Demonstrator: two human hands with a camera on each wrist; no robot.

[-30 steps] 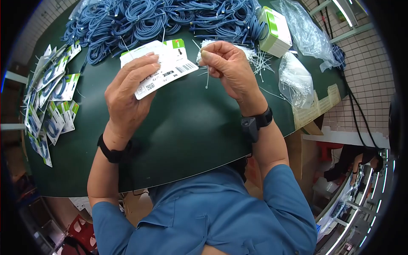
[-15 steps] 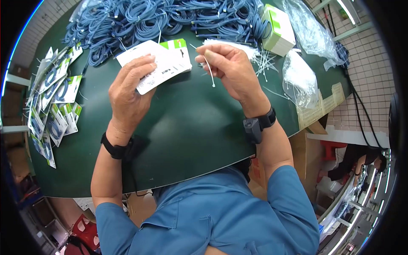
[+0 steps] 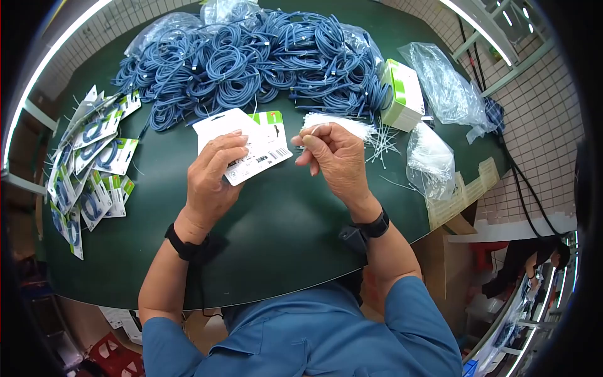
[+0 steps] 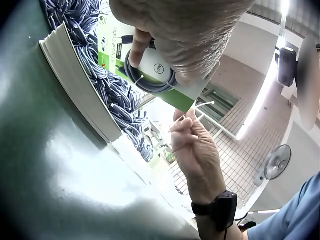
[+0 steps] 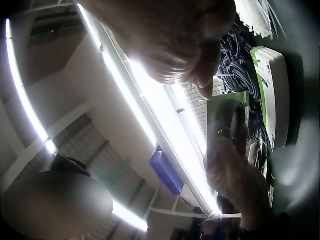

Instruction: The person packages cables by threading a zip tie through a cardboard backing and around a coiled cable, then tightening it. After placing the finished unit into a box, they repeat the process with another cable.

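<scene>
My left hand point(image 3: 217, 166) grips a white-and-green packaging card point(image 3: 262, 164), its printed back with a barcode facing up in the head view. On the card's other side, a coiled dark blue cable point(image 4: 150, 86) shows in the left wrist view, with "USB C cable" printed beside it. My right hand point(image 3: 339, 157) is just right of the card, thumb and fingers together. Between those fingertips it pinches a thin white cable tie point(image 4: 205, 104), seen near the card's lower corner in the left wrist view.
Coiled blue cables point(image 3: 239, 69) heap along the back. Loose white cable ties point(image 3: 380, 141) lie to their right, by a card stack point(image 3: 403, 94) and a clear bag of ties point(image 3: 431, 163). Carded cables point(image 3: 94, 166) pile at the left of the green table point(image 3: 276, 226).
The head view has tilted up, showing more of the cable heap. The cable tie dangling from my right hand half a second ago is now mostly hidden there. My left hand keeps holding the card.
</scene>
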